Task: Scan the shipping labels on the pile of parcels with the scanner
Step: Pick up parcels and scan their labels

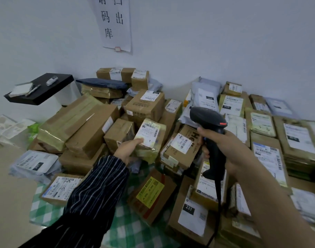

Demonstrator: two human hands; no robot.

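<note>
Dozens of parcels point(92, 126) lie heaped against the wall point(207, 42). Nothing shows which are already scanned, so most of the job looks left. 1 taped parcel point(150, 153) is held up by the left hand point(126, 149), fingers point(139, 140) gripping its lower edge, label point(147, 133) facing up. The right hand point(232, 147) clasps the scanner point(209, 120), which seems aimed toward that label.

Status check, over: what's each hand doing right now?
Left hand holds small taped parcel, label up. Right hand grips scanner, right of parcel. Nothing blocking label.
</note>
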